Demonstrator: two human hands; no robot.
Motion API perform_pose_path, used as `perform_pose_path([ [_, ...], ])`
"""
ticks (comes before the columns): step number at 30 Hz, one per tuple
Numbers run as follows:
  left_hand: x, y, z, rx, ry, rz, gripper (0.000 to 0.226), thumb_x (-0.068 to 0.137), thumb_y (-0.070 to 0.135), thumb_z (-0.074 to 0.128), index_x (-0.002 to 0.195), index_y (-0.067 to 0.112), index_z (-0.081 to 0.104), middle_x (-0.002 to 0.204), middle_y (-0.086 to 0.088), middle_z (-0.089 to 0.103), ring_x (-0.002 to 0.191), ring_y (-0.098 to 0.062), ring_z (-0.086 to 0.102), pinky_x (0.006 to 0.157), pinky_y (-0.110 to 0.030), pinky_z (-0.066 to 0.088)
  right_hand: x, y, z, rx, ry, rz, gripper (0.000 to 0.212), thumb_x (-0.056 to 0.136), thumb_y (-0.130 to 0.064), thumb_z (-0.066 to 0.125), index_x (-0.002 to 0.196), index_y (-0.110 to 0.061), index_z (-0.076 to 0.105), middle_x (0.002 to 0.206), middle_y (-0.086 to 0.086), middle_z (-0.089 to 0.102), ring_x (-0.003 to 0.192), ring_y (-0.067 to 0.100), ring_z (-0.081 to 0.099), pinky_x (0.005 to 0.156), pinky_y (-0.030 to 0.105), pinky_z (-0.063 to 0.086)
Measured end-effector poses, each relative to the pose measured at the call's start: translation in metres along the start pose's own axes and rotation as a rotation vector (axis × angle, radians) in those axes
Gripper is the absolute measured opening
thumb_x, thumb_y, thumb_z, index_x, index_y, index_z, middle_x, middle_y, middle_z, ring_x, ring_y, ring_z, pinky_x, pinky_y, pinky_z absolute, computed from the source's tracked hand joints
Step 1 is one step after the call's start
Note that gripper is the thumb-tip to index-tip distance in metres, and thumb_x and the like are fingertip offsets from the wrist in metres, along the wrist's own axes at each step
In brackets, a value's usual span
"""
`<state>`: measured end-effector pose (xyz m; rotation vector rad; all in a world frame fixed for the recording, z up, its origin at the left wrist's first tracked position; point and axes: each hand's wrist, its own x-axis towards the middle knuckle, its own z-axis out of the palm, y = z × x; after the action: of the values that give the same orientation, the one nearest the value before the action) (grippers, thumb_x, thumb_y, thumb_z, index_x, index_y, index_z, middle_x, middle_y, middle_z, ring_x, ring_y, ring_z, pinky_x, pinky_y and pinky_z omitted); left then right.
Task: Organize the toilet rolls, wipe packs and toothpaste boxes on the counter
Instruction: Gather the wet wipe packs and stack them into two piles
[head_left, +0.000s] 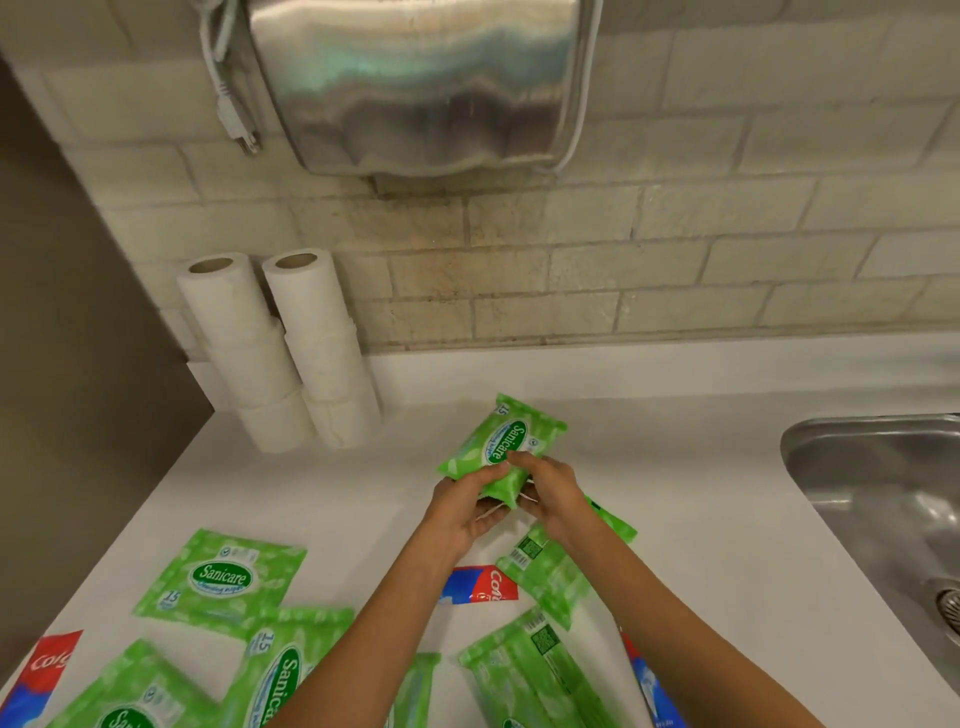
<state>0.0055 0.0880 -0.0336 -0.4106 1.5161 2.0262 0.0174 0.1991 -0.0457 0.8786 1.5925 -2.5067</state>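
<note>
At the middle of the white counter (675, 467), both hands close on a small stack of green wipe packs (501, 441), the top one label-up and angled toward the wall. The left hand (462, 506) cups the stack's near end from below and the side; the right hand (550, 493) closes over it from the other side, thumb on the upper face. Whether the far end rests on the counter or is lifted clear cannot be told. A two-handed clasp of this kind squares soft, slippery pouches against one another, so the step in hand is probably the forming of a neat pile.

Nearer the camera, loose wipe packs (221, 577) lie scattered, some label-up, some showing the barcode side, several overlapping. Red-and-blue toothpaste boxes (480, 584) lie among and partly beneath them; one sits at the lower left edge, another shows behind the right forearm. These appear unsorted.

Against the tiled wall at the left rear, toilet rolls (280, 353) stand in two upright columns, touching each other; this group looks finished. A steel sink (878, 478) lies to the right, well apart from the packs. A metal wall unit (415, 83) with a hanging plug is mounted above.
</note>
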Motion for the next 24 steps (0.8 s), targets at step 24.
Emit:
perform_pose_path([
  [24, -0.016, -0.013, -0.066, 0.237, 0.095, 0.126, 0.010, 0.093, 0.016, 0.052, 0.100, 0.017, 0.058, 0.096, -0.006, 0.067, 0.086, -0.018, 0.063, 0.068, -0.026, 0.048, 0.102, -0.045, -0.044, -0.630, 0.317, -0.130, 0.029, 0.085, -0.013, 0.063, 0.111, -0.001, 0.060, 0.108, 0.018, 0.062, 0.095, 0.030, 0.062, 0.075, 0.030, 0.043],
])
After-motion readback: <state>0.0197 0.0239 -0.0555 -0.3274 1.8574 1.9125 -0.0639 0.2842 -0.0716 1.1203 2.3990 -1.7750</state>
